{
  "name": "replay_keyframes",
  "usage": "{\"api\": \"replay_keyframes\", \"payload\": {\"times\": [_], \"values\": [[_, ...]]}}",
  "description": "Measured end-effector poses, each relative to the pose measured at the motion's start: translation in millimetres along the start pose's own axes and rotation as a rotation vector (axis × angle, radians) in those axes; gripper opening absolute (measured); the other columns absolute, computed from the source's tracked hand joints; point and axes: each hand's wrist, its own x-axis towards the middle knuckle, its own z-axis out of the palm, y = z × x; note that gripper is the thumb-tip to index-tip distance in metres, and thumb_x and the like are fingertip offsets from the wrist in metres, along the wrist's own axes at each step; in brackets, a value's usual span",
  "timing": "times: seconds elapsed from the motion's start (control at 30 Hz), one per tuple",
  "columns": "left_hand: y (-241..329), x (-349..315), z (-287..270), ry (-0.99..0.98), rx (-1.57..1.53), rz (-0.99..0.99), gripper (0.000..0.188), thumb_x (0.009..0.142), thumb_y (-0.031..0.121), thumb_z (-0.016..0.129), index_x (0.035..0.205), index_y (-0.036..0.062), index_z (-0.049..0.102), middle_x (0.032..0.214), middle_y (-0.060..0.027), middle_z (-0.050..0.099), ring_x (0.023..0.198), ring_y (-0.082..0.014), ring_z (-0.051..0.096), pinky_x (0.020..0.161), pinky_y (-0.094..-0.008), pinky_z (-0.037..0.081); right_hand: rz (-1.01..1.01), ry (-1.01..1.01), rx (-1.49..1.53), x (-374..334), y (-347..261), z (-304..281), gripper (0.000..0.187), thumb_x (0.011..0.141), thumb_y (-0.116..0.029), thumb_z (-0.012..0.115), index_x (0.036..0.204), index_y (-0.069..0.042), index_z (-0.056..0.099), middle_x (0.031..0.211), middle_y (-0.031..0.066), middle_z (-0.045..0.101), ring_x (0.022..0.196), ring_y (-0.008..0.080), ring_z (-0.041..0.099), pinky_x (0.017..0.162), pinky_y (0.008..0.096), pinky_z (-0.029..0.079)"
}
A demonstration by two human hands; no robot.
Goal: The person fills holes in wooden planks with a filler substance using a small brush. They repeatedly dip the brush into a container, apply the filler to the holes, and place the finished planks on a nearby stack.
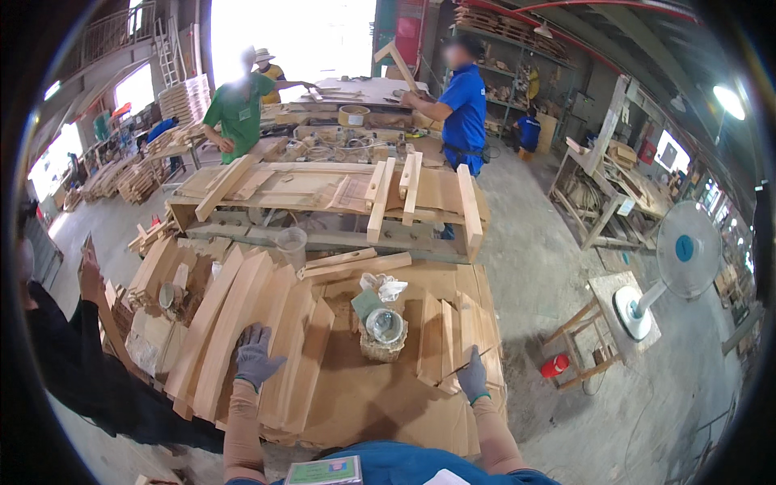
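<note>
My left hand [257,356], in a grey glove, lies with fingers spread on a row of long pale wooden boards [283,356]. My right hand [471,376], gloved the same way, is closed around a thin dark stick [487,352], whose exact kind is too small to tell. It is over a smaller group of wooden pieces [447,339] on the right of the cardboard-covered table [380,404]. Between my hands a clear glass jar [385,326] stands on a block, beside a green pad [366,303] and crumpled white plastic [385,286].
Ahead is a bench [283,190] with wooden pieces overhanging its near edge. Two people in green [238,117] and blue [465,101] stand beyond it. Someone in dark clothes [97,380] is close on my left. A white fan [683,250] stands on a stool at right.
</note>
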Motion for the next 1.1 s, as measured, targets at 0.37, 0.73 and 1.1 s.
{"api": "replay_keyframes", "payload": {"times": [0.37,0.73,1.1], "values": [[-2,2,18,0.169,0.027,0.072,0.07,0.069,0.041,0.07,0.127,0.0043,0.052,0.145,-0.0216,0.032,0.134,-0.0412,0.027,0.112,-0.0458,0.022,0.086,0.11,0.075,27,43,-25,0.074,0.073,-0.015,0.068,0.137,0.002,0.035,0.098,0.0259,0.063,0.091,0.0401,0.062,0.076,0.043,0.049],[1,3,16,0.213,0.073,0.091,0.063,0.065,0.038,0.073,0.117,0.0056,0.058,0.143,-0.0218,0.036,0.131,-0.0429,0.032,0.108,-0.0474,0.029,0.078,0.132,0.034,24,43,-23,0.075,0.076,-0.028,0.064,0.14,-0.001,0.033,0.112,0.0252,0.061,0.101,0.0386,0.059,0.082,0.0453,0.048],[0,-1,12,0.241,0.087,0.104,0.06,0.065,0.036,0.074,0.114,0.0052,0.06,0.14,-0.0204,0.039,0.129,-0.0423,0.035,0.106,-0.0476,0.032,0.096,0.079,0.031,20,27,-30,0.064,0.079,-0.022,0.057,0.137,-0.003,0.036,0.103,0.0269,0.062,0.093,0.0427,0.06,0.075,0.0477,0.047]]}}
